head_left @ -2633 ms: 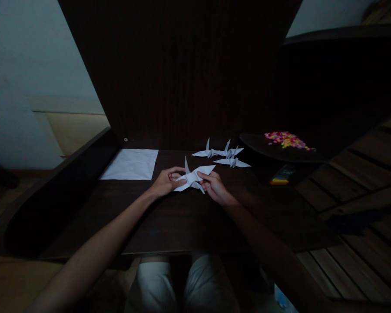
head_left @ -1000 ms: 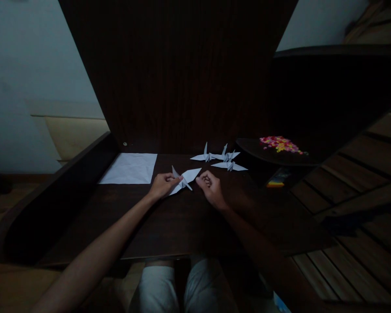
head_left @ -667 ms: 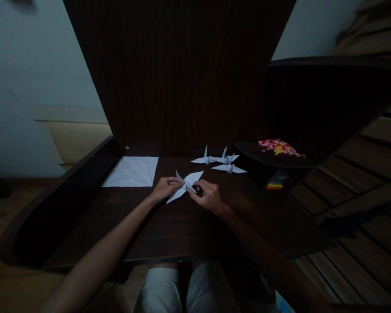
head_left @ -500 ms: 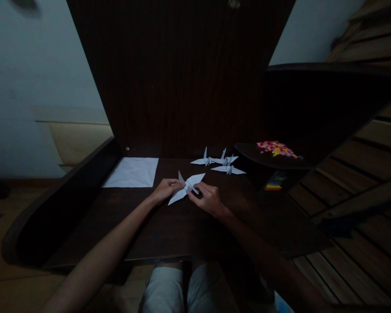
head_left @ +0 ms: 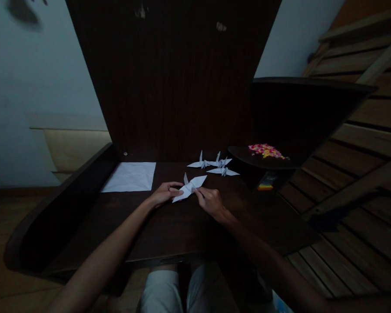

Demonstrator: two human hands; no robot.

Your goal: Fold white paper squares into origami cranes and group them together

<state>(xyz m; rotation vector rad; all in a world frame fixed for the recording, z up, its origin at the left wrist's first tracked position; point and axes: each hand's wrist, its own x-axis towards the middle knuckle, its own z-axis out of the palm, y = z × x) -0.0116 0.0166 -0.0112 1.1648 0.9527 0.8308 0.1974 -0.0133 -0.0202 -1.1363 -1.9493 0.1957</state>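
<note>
A white folded paper crane (head_left: 189, 188) is between my two hands, just above the dark wooden desk (head_left: 169, 234). Its wings spread diagonally, and one thin point rises at its far left. My left hand (head_left: 165, 193) pinches the near-left wing, thumb on top and fingers partly hidden beneath. With thumb and bent forefinger, my right hand (head_left: 210, 201) grips the crane's right end, which the fingers mostly cover. Beyond my right hand, several finished paper cranes (head_left: 223, 171) stand close together near the back panel.
A white paper sheet (head_left: 130, 177) lies flat at the back left. On a small corner shelf (head_left: 241, 154) at the right sits a heap of pink and yellow bits (head_left: 267, 151). A raised side board (head_left: 61, 204) borders the desk's left, and wooden slats stand at the right.
The crane has turned slightly, and my right fingers now cover its right point. My left hand has shifted down the near wing. The whole view has tilted a little.
</note>
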